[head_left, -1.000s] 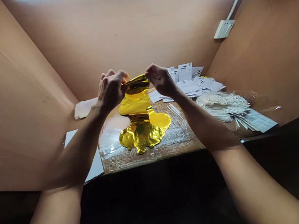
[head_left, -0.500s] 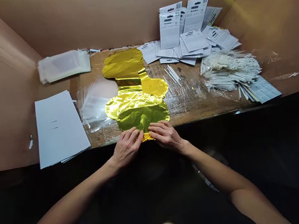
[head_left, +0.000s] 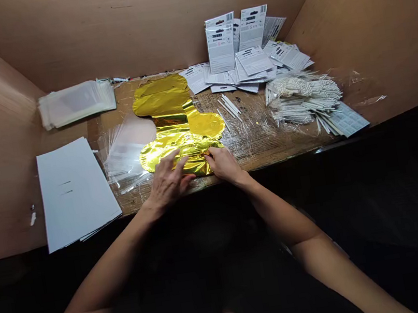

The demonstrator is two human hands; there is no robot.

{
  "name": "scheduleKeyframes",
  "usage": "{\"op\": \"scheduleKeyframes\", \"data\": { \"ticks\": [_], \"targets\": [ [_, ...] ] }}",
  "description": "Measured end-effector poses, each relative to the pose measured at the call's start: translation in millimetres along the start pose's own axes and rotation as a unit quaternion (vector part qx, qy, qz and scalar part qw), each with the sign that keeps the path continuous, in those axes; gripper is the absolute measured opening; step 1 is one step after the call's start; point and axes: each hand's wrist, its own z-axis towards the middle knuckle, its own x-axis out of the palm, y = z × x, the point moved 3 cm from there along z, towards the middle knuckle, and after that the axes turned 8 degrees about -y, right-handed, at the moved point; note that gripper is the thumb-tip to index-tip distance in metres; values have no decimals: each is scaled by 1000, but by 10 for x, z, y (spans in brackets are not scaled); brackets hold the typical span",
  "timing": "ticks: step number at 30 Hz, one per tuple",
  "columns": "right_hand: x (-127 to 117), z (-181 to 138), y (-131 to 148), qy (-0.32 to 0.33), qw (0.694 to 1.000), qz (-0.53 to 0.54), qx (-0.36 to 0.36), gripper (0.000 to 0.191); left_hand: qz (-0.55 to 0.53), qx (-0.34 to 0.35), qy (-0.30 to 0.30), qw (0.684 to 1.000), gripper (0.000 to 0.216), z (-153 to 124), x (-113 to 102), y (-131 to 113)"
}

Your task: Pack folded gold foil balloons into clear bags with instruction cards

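A flat gold foil balloon (head_left: 172, 120) lies lengthwise on the table in the head view, its near end folded over by the front edge. My left hand (head_left: 167, 179) rests on the left of this fold, fingers spread and stretched over the foil. Across from it, my right hand (head_left: 225, 163) is closed, thumb and bent fingers pinching the foil at the fold's right side. The underside of the fold is hidden.
White sheets (head_left: 76, 192) lie at the left, near clear plastic sleeves (head_left: 124, 145) and a stack of clear bags (head_left: 75, 102). Printed packets (head_left: 253, 61) pile up at the back right. Bagged white sticks (head_left: 304, 95) and a few loose ones (head_left: 231, 106) lie at right.
The near end of the gold balloon has been folded away from me. Both hands moved slightly forward; my left fingers spread out over the foil. The view has shifted a little.
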Motion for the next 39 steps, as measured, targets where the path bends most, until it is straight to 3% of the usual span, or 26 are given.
{"op": "scheduleKeyframes", "data": {
  "ticks": [2,5,7,10,13,14,16,18,20,22,24,27,30,31,33,35,36,37,39],
  "targets": [
    [-13,19,3,32,999,-3,-10,22,13,88,57,994,56,-53,26,-101],
    [-99,-185,12,69,997,-5,-46,22,39,145,120,981,51,-262,87,-206],
    [-211,-414,29,29,995,-34,-89,17,58,152,122,979,47,-431,116,-261],
    [-327,-735,62,-4,968,-43,-248,41,69,134,103,983,50,-635,105,-343],
    [-309,-793,-2,49,933,-8,-357,22,57,93,102,989,46,-696,20,-372],
    [-289,-720,-40,64,934,2,-350,17,45,77,101,991,41,-677,-22,-356],
    [-239,-467,-93,93,951,23,-293,24,20,35,101,994,31,-579,-108,-273],
    [-182,-149,-90,124,969,37,-213,31,28,-28,117,992,35,-423,-171,-138],
    [-118,148,-31,146,979,23,-139,33,97,-98,145,980,38,-246,-209,-19],
    [-48,363,59,166,981,-11,-97,29,185,-132,132,965,31,-78,-246,-5],
    [12,489,142,187,979,-35,-80,26,207,-88,105,969,29,47,-239,-142],
    [28,572,169,219,973,-31,-63,27,146,23,121,982,52,111,-115,-439],
    [-75,603,61,253,967,21,-31,30,117,2,151,982,47,131,1,-509],
    [-136,612,12,239,969,66,-12,31,97,-33,145,984,40,152,7,-471],
    [-286,618,-72,120,970,208,42,34,-9,-120,88,989,33,221,-46,-352],
    [-401,554,-86,-40,922,377,79,41,-207,-213,-15,955,30,297,-142,-232],
    [-410,494,-43,-79,888,445,79,43,-318,-254,-65,911,32,326,-180,-190],
    [-388,428,40,-78,861,497,70,45,-416,-288,-101,856,35,346,-201,-167],
    [-299,296,271,-8,832,554,36,49,-544,-335,-128,759,39,360,-201,-178]
  ]
}}
